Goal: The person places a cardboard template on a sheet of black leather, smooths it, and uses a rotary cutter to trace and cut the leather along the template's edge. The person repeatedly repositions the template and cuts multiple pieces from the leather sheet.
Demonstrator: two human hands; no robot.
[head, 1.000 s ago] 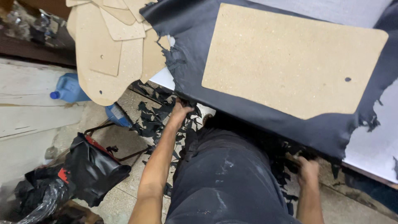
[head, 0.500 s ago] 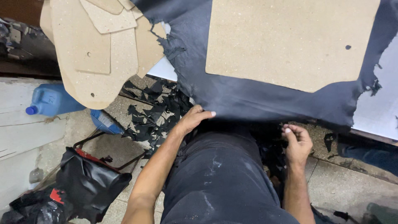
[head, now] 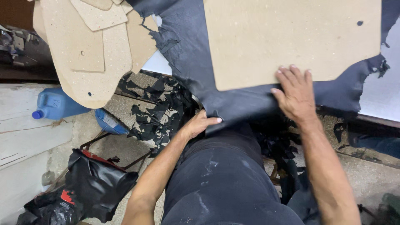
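Note:
A large tan fibreboard panel [head: 287,37] lies on a dark navy leather sheet [head: 187,46] spread over the table. My right hand [head: 296,93] rests flat with fingers spread on the panel's near edge and the leather just below it. My left hand [head: 200,123] grips the leather's hanging lower edge under the table's front, thumb pointing right. Below both hands is my dark trouser leg [head: 225,179].
A stack of tan fibreboard cut-outs [head: 89,50] overhangs the table at upper left. Black leather scraps [head: 154,108] litter the tiled floor. A blue plastic jug [head: 56,104] and a black bag [head: 96,183] sit at the left on the floor.
My right hand rose from below the table edge onto the panel's near edge. My left hand shifted right along the leather's hanging edge and took hold of it. The view moved closer.

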